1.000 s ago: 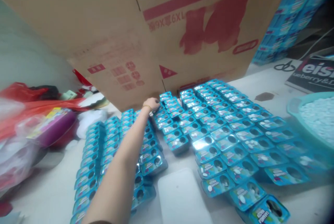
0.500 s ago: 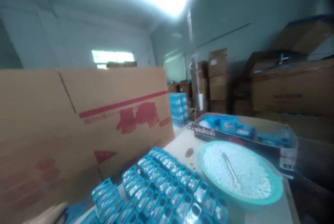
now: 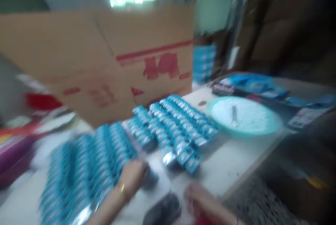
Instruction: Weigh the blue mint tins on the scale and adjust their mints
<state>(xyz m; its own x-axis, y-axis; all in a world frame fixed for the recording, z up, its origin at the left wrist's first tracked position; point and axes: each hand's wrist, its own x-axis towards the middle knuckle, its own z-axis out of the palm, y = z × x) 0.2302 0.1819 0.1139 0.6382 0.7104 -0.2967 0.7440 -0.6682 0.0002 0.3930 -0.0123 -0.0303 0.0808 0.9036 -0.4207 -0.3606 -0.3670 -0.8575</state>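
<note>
My left hand (image 3: pixel 133 175), with a gold band (image 3: pixel 122 187) at the wrist, is curled beside rows of small blue boxes (image 3: pixel 105 155). A dark, blurred thing (image 3: pixel 151 178) shows at its fingertips; its kind is not clear. My right hand (image 3: pixel 195 197) is low over the table, its fingers smeared by motion. Between the hands lies a dark rounded object (image 3: pixel 163 210), too blurred to name. More blue boxes (image 3: pixel 173 123) stand in tight rows ahead, some with round openings on top.
A turquoise basin (image 3: pixel 274 125) of white pieces, with a metal tool (image 3: pixel 234 114) in it, stands right. Behind it is an open carton (image 3: pixel 223 88) of blue packages. A large cardboard box (image 3: pixel 154 88) walls off the back. The table edge (image 3: pixel 244 174) runs along the right.
My view has tilted down and turned left, so more box rows and the table's near part show. Both my hands are now in view; before, only a blurred hand showed at the lower left.
</note>
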